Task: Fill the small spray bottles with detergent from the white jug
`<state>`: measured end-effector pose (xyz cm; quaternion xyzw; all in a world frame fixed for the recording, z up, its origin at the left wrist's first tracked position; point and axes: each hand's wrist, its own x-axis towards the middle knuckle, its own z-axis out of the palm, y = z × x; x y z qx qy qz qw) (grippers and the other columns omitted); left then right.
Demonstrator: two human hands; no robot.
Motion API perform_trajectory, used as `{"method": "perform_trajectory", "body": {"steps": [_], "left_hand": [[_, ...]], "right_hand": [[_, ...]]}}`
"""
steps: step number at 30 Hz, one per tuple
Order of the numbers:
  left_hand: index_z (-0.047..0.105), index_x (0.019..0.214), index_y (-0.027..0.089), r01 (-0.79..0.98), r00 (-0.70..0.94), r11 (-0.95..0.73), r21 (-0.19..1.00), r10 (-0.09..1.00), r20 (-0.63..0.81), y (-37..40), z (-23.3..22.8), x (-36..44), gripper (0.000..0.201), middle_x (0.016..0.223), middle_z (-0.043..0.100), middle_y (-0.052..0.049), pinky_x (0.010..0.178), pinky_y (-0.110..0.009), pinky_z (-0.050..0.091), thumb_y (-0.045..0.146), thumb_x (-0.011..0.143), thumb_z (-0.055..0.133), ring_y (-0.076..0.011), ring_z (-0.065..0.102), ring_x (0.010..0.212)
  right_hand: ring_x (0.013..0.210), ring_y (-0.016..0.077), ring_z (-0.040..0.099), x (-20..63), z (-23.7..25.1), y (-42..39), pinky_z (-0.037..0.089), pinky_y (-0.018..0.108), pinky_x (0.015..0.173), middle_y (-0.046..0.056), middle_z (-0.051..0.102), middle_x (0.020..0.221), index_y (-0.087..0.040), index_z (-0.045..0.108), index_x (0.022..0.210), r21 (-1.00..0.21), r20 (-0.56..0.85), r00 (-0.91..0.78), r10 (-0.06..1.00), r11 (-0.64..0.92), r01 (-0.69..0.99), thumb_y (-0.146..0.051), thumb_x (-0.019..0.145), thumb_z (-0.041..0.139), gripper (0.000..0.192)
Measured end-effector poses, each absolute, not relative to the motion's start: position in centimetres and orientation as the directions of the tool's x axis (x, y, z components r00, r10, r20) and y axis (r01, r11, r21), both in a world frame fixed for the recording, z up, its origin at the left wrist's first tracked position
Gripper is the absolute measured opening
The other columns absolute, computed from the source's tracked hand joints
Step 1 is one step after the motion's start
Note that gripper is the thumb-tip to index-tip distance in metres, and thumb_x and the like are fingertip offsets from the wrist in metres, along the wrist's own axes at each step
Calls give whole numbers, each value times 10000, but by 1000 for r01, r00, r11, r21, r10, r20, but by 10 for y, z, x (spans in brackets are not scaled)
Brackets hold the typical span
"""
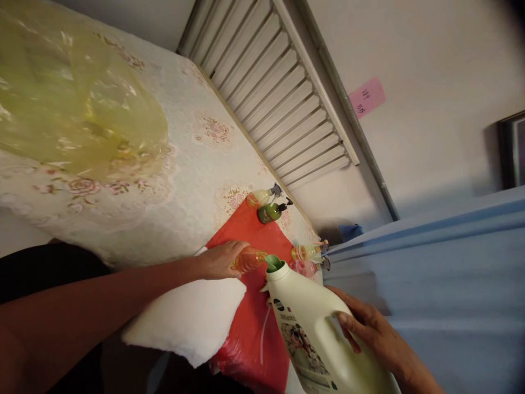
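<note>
At lower centre, the left hand (219, 260) grips a small orange bottle (249, 259). The right hand (375, 331) clasps a big white jug (315, 328), its green spout (274, 263) tipped against the bottle's mouth. Four small pump bottles (268, 212) lie above them.

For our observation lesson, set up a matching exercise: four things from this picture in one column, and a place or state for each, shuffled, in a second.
Things:
1. Small orange bottle
2. Big white jug
3. Green bottle
4. Pink note

Places or states:
A. stuck on the wall
B. lying on the red bag, untouched
C. gripped by the left hand
D. tilted, held by the right hand

Pairs: 1-C, 2-D, 3-B, 4-A
</note>
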<state>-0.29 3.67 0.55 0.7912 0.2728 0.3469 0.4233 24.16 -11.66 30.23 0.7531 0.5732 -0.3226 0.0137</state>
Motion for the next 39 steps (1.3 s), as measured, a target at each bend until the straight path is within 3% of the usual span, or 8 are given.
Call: {"method": "perform_trajectory", "body": {"steps": [39], "left_hand": [[423, 1394, 221, 132, 600, -496, 858, 729, 329, 36, 8, -4, 743, 1374, 560, -114, 1103, -428, 405, 292, 728, 746, -313, 505, 1314]], "right_hand": [[512, 116, 433, 240, 306, -113, 352, 262, 547, -12, 585, 674, -166, 434, 1506, -331, -526, 124, 841, -337, 881, -632, 905, 527, 766]]}}
